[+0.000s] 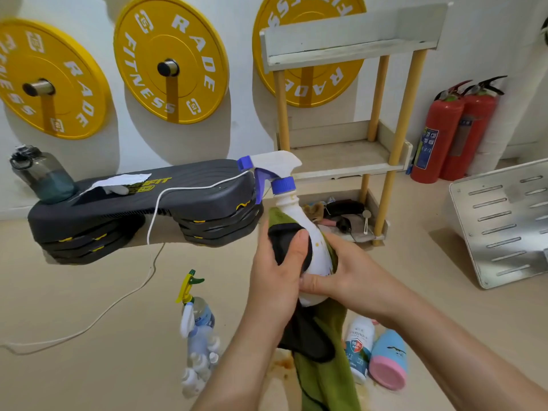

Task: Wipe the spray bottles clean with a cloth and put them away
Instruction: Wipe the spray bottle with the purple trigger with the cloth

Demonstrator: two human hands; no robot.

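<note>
The white spray bottle (318,253) is being held upright in the air, in front of the wooden shelf (347,155) and above the floor, with its blue trigger head pointing to the left. It is looking like light, thin plastic; the body is opaque, so I cannot tell how full it is. The smooth wall is probably becoming slippery under wiping, so the wide lower body and the narrow neck under the blue collar are seeming the safest places to hold, not the trigger. The cloth (320,375) is soft and is hanging down loosely below the bottle.

The left grip (278,262) is closing around the cloth and pressing it on the middle of the bottle, the thumb lying flat on the dark part. The right grip (347,271) is wrapping the lower body, its thumb crossing the front, its fingers hidden behind. Both forearms are reaching up from the lower edge. Other bottles (197,318) are waiting on the floor.
</note>
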